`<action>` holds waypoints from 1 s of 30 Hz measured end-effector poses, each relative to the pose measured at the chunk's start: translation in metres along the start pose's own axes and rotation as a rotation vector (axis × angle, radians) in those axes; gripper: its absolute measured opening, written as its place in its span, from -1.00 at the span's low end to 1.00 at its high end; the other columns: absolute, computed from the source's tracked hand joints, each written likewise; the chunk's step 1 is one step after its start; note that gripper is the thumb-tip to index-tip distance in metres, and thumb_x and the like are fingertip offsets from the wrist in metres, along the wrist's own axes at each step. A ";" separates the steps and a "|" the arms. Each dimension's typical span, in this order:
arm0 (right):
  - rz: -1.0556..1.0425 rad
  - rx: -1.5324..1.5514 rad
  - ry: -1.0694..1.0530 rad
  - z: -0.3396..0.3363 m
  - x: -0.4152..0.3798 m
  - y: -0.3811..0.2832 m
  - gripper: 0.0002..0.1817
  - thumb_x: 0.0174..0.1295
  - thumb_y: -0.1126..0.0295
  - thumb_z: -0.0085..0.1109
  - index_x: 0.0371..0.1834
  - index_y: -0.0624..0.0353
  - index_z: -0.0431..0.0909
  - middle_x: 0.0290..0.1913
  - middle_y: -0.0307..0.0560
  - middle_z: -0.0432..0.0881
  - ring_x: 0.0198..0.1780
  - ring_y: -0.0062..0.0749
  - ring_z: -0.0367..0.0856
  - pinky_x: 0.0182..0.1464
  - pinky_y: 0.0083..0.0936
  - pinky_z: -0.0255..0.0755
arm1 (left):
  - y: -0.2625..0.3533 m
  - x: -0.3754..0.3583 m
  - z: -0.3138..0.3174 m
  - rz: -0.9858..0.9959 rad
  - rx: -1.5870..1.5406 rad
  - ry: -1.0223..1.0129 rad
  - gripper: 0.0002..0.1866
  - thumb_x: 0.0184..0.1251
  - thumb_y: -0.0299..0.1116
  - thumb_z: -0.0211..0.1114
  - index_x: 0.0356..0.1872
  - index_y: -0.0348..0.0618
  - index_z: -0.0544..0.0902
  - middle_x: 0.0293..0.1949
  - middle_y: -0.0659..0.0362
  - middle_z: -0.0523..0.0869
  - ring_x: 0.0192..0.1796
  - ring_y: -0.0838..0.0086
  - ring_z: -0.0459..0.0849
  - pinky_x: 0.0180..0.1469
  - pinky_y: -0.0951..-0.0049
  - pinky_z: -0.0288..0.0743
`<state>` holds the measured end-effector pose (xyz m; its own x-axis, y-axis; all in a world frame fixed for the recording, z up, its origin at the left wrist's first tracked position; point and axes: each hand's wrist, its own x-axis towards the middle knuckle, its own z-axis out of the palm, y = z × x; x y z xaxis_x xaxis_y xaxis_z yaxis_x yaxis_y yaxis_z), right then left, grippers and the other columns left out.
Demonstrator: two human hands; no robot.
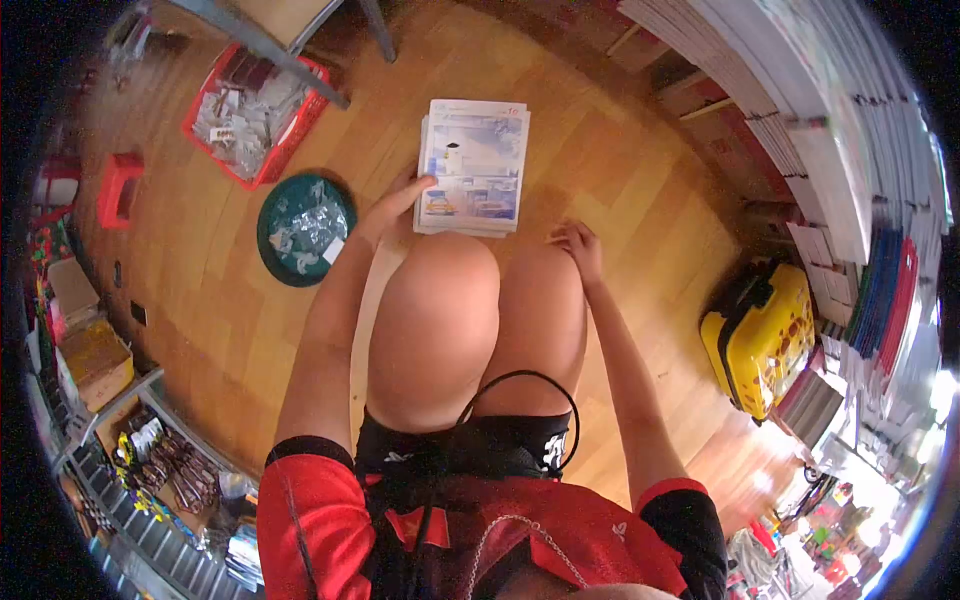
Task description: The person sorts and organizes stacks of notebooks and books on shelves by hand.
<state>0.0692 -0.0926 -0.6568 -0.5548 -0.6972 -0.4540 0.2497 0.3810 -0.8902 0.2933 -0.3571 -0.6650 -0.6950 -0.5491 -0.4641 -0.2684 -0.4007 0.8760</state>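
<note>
A small stack of booklets or printed sheets (474, 170) lies ahead of my knees, its top page showing a blue and white picture. My left hand (402, 198) grips the stack's left edge, thumb on top and the other fingers mostly hidden. Just beyond my right knee, my right hand (580, 250) hovers apart from the stack. Its fingers are loosely bent and a little apart, with nothing plainly held.
To the left are a green round basin (273, 245) with clear plastic scraps and a red basket (300, 128) of plastic packets. A red stool (120, 190) stands farther left. On the right are a yellow suitcase (765, 335) and tall stacks of paper (850, 190).
</note>
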 end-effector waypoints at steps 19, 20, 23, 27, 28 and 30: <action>-1.578 -0.608 0.946 -0.098 -0.341 -0.355 -0.56 0.26 0.22 0.12 0.08 0.26 0.32 -0.17 0.04 0.52 -0.22 -0.23 0.54 -0.13 -0.39 0.46 | -0.025 0.041 0.028 0.183 0.760 0.234 0.15 -0.24 -0.25 0.56 0.37 -0.26 -0.04 0.21 -0.10 0.34 0.26 0.16 0.32 0.30 0.24 0.22; -1.695 -0.702 0.994 -0.103 -0.372 -0.374 -0.57 0.26 0.22 0.12 0.07 0.26 0.33 -0.17 0.04 0.52 -0.22 -0.23 0.54 -0.12 -0.39 0.45 | -0.023 0.042 0.028 0.184 0.786 0.230 0.12 -0.22 -0.25 0.54 0.37 -0.26 -0.03 0.21 -0.10 0.34 0.26 0.15 0.32 0.30 0.24 0.23; -1.852 -0.924 1.112 -0.121 -0.433 -0.403 -0.59 0.27 0.22 0.10 0.06 0.26 0.34 -0.18 0.04 0.52 -0.21 -0.23 0.54 -0.11 -0.39 0.45 | -0.012 0.043 0.027 0.172 0.864 0.228 0.05 -0.15 -0.24 0.50 0.36 -0.24 0.02 0.20 -0.09 0.36 0.26 0.13 0.33 0.29 0.23 0.23; -1.908 -1.148 1.118 -0.128 -0.471 -0.401 -0.61 0.27 0.23 0.08 0.03 0.26 0.35 -0.18 0.03 0.52 -0.20 -0.24 0.54 -0.10 -0.40 0.44 | -0.004 0.048 0.040 0.117 0.914 0.296 -0.05 -0.06 -0.22 0.43 0.36 -0.21 0.07 0.20 -0.08 0.39 0.25 0.11 0.35 0.28 0.22 0.24; -1.904 -1.169 1.116 -0.131 -0.474 -0.399 -0.62 0.27 0.23 0.08 0.03 0.26 0.35 -0.18 0.03 0.52 -0.20 -0.24 0.54 -0.10 -0.40 0.43 | 0.003 0.047 0.038 0.087 0.937 0.330 -0.07 -0.04 -0.22 0.42 0.36 -0.20 0.09 0.20 -0.08 0.39 0.25 0.10 0.36 0.28 0.22 0.25; -1.918 -1.192 1.123 -0.133 -0.480 -0.394 -0.63 0.28 0.23 0.07 0.02 0.26 0.36 -0.18 0.02 0.53 -0.19 -0.24 0.54 -0.09 -0.40 0.43 | 0.014 0.039 0.045 -0.006 1.014 0.407 -0.12 0.01 -0.21 0.38 0.36 -0.19 0.12 0.19 -0.07 0.41 0.25 0.09 0.36 0.27 0.21 0.25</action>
<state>0.1313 0.1729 -0.0832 0.3336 -0.2673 0.9040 -0.8521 0.3249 0.4104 0.2326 -0.3515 -0.6655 -0.4694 -0.8253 -0.3140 -0.8257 0.2841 0.4874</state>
